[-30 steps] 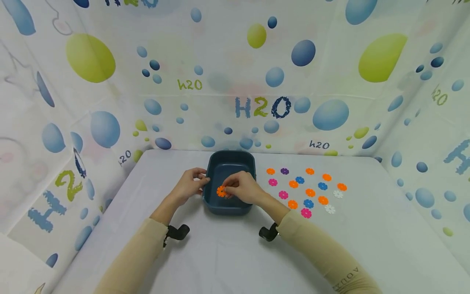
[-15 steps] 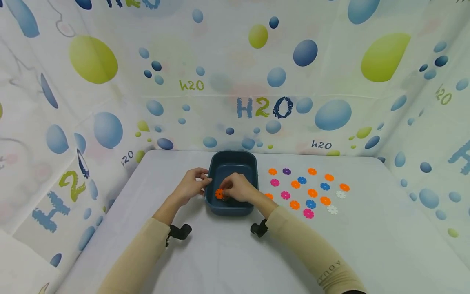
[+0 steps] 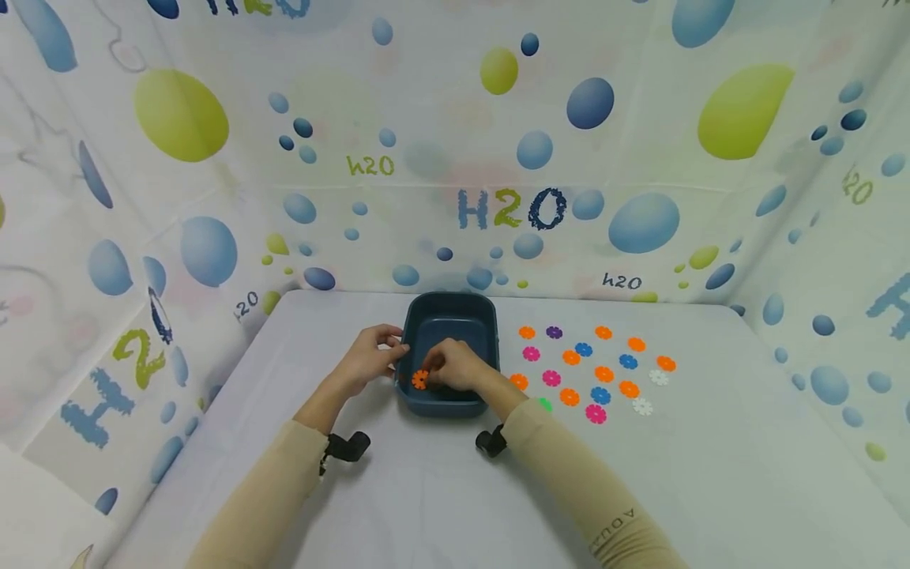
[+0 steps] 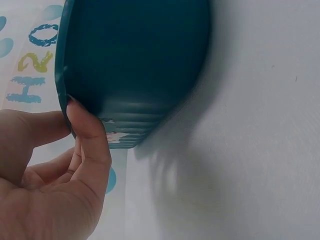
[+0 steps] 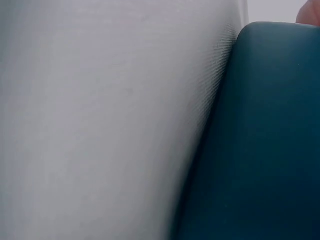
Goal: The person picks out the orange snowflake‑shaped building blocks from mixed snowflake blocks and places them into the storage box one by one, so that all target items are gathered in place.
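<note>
A dark blue-teal plastic bin (image 3: 446, 408) stands on the white-covered table. Its left rim is pinched between the thumb and fingers of my left hand (image 3: 368, 357); the left wrist view shows that hand (image 4: 65, 170) gripping the edge of the bin (image 4: 145, 55). Inside the bin, near its front left corner, my right hand (image 3: 460, 367) holds an orange flower-shaped disc (image 3: 420, 380) by its right side. Part of the disc is hidden by the fingers. The right wrist view has mostly the outer wall of the bin (image 5: 265, 130), with a fingertip (image 5: 311, 13) at the top corner.
To the right of the bin lie several loose flower-shaped discs, among them a purple one (image 3: 554, 333), a pink one (image 3: 596, 414), a blue one (image 3: 600, 396) and a white one (image 3: 643, 406). A green disc (image 3: 545, 405) is partly behind the right forearm. A printed curtain (image 3: 426, 118) encloses the table.
My right hand has moved left and slightly down inside the bin with the orange disc. Its forearm now uncovers an orange disc and part of a green one. The left hand keeps its hold.
</note>
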The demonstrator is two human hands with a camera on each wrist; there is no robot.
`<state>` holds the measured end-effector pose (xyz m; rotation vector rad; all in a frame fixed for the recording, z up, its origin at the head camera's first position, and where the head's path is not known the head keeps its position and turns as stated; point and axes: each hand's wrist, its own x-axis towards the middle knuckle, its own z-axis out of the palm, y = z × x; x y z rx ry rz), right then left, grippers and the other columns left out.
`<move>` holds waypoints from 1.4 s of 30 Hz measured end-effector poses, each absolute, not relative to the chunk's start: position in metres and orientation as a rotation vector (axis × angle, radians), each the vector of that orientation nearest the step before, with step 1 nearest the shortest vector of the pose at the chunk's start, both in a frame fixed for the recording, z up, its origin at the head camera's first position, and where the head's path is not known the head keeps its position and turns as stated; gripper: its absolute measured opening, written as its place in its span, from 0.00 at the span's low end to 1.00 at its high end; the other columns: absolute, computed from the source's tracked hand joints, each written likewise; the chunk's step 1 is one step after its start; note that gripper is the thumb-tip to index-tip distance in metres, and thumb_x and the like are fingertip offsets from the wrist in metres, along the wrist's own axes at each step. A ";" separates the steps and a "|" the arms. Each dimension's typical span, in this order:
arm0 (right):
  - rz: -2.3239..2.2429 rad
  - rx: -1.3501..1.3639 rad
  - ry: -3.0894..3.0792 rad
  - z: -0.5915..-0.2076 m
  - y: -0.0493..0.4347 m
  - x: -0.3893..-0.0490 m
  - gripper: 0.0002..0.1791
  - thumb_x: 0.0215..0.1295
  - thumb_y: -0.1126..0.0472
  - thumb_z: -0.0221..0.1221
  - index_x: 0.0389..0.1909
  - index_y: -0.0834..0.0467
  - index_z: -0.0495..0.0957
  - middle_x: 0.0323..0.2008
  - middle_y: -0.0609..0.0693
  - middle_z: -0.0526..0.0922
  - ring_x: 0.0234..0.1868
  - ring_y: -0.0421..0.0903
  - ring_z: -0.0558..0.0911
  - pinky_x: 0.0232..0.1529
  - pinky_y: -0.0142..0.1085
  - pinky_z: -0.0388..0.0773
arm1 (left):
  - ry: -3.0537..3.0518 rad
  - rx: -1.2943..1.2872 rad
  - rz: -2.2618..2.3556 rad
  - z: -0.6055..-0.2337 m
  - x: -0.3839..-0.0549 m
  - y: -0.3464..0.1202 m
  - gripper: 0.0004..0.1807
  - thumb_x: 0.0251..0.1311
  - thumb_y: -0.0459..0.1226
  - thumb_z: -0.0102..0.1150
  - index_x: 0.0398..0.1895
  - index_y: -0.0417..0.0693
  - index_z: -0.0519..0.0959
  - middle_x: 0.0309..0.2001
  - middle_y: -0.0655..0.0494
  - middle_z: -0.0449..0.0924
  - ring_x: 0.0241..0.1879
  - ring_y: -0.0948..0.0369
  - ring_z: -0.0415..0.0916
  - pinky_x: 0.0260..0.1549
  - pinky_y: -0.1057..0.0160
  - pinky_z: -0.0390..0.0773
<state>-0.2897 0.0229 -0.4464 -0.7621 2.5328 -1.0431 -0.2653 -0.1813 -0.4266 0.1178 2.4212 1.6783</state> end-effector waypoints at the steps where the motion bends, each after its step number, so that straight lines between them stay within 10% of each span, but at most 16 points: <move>1: -1.034 -0.765 2.542 -0.447 0.022 -0.290 0.10 0.62 0.66 0.70 0.44 0.61 0.87 0.32 0.47 0.87 0.32 0.40 0.81 0.37 0.31 0.78 | 2.426 0.119 1.672 -0.426 -0.265 -0.181 0.24 0.73 0.31 0.55 0.68 0.29 0.67 0.44 0.43 0.72 0.29 0.57 0.77 0.28 0.64 0.85; 42: -1.379 -0.906 2.692 -0.414 0.054 -0.279 0.20 0.66 0.62 0.67 0.58 0.61 0.78 0.38 0.49 0.82 0.31 0.42 0.79 0.32 0.31 0.78 | 2.393 0.104 1.705 -0.429 -0.267 -0.182 0.23 0.73 0.31 0.55 0.67 0.30 0.67 0.43 0.44 0.72 0.30 0.57 0.75 0.27 0.65 0.83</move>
